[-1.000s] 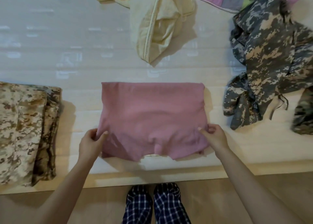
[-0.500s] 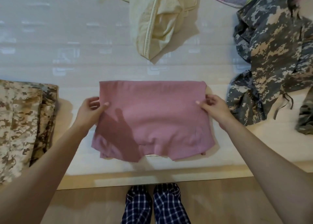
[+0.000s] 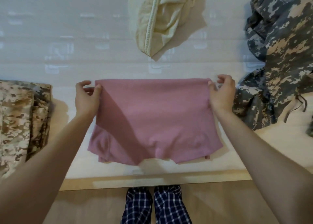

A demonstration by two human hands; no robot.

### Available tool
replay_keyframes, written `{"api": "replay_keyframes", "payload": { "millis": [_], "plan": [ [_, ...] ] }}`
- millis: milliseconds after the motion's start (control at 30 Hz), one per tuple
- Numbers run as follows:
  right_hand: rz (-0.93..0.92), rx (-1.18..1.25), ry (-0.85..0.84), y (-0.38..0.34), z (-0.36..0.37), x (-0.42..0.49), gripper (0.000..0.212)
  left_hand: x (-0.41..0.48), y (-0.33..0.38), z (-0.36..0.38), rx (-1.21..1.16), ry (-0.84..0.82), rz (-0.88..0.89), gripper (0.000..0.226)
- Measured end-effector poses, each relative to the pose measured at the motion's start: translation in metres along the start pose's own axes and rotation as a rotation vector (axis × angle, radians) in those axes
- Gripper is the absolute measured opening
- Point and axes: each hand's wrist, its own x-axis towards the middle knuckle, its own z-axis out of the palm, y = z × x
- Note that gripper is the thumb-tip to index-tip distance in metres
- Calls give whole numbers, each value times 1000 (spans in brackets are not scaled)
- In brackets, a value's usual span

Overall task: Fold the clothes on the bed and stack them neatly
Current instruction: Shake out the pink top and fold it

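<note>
The folded pink garment (image 3: 157,115) lay flat on the bed (image 3: 67,37) — left hand (image 3: 86,99) and right hand (image 3: 221,95) each pinched a far corner between curled fingers.

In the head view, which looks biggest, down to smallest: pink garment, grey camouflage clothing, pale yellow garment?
1. pink garment and grey camouflage clothing: about alike, the latter cropped.
2. pale yellow garment, also cropped.

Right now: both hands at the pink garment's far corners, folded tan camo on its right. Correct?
No. Head view: the folded tan camo lies on its left; grey camo is on the right. Left hand and right hand are at the pink garment's far corners.
</note>
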Motion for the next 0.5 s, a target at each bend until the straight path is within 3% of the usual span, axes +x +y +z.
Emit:
{"api": "replay_keyframes", "payload": {
  "millis": [100, 200, 300, 500],
  "plan": [
    [-454, -197, 21, -10, 10, -56, 46, -32, -23, -6, 122, 86, -51, 51],
    [-719, -420, -228, -3, 35, -113, 58, -69, -51, -14, 210, 70, -53, 49],
    [-711, -612, -453, 14, 62, -141, 66, -92, -70, -17, 251, -48, -81, 57],
    [-625, -714, -527, 18, 70, -141, 69, -76, -55, -43, -30, -487, -429, 53]
  ]
}}
